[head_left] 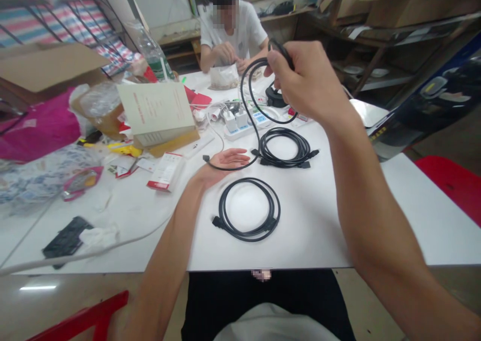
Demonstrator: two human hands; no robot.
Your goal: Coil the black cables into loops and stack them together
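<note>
My right hand (300, 75) is raised above the table, its fingers closed around part of a black cable (244, 93). Loops of that cable hang below the fist, and its loose end runs down across my left hand (229, 159), ending in a small dark connector near the wrist. The left hand lies low over the table with its palm up and fingers stretched out. Just in front of me a coiled black cable (221, 200) rests flat, its plugs on the ring. Beyond it, to the right, sits a thicker stack of coiled black cables (310, 143).
A white power strip (238, 132) with chargers stands behind the coils. Leftward are an open cream booklet box (156, 108), a red-white carton (166, 172), a black tray-like part (67, 238) and a grey cord (124, 242). Across the table another person (235, 35) handles small things by a plastic bag.
</note>
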